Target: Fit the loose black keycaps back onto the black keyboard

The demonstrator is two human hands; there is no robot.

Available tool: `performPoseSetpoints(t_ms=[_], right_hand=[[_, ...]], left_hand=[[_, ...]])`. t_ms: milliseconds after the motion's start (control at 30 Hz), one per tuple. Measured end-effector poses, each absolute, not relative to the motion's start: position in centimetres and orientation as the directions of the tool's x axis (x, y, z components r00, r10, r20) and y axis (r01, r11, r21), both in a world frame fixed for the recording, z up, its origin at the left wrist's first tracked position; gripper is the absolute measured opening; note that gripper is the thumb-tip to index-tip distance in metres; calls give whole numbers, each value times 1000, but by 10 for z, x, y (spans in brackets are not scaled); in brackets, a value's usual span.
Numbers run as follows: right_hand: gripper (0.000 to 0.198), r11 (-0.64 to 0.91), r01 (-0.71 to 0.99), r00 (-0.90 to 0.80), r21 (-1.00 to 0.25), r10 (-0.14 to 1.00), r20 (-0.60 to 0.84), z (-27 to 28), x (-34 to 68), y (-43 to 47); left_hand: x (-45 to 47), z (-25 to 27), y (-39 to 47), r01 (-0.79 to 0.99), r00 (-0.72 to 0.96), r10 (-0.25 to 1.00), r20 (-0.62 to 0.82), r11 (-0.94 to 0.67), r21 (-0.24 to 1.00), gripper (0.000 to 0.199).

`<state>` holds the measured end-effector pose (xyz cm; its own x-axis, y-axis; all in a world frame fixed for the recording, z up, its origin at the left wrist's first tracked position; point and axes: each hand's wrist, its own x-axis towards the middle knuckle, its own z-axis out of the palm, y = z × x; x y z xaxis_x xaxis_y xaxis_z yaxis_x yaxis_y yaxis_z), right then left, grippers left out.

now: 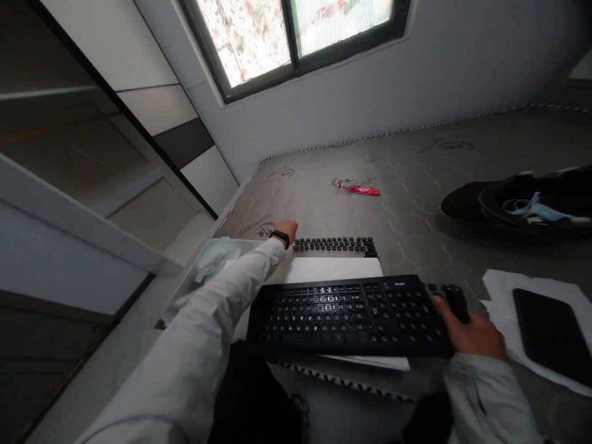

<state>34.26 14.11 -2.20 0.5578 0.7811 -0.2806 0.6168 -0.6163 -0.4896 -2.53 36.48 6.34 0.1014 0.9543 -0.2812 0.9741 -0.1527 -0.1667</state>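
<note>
A black keyboard with many bare key sockets lies over white paper near my lap. My right hand grips its right end, thumb at the edge. Beside those fingers is a dark elongated object I cannot identify. My left hand, wearing a black wristband, reaches past the keyboard to the left end of rows of loose black keycaps. It looks closed, fingertips hidden behind its back, so anything in it is out of sight.
A red-handled tool lies farther back on the grey quilted surface. At right are a black helmet-like object and a dark phone-like slab on white paper. A clear plastic bin stands left, partly behind my sleeve.
</note>
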Motion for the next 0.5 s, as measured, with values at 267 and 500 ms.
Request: performPoseSetpoints(t_ms=[267,500], right_hand=[[48,-558,620,586,-552,797,-148,-23,340,132],[43,-509,414,720,-755,691,-71,16,316,119]], left_hand=[[-49,119,227,964,234,971,-58,-239,-113,27],[-100,97,69,976,149,965,215,-178,122,27]])
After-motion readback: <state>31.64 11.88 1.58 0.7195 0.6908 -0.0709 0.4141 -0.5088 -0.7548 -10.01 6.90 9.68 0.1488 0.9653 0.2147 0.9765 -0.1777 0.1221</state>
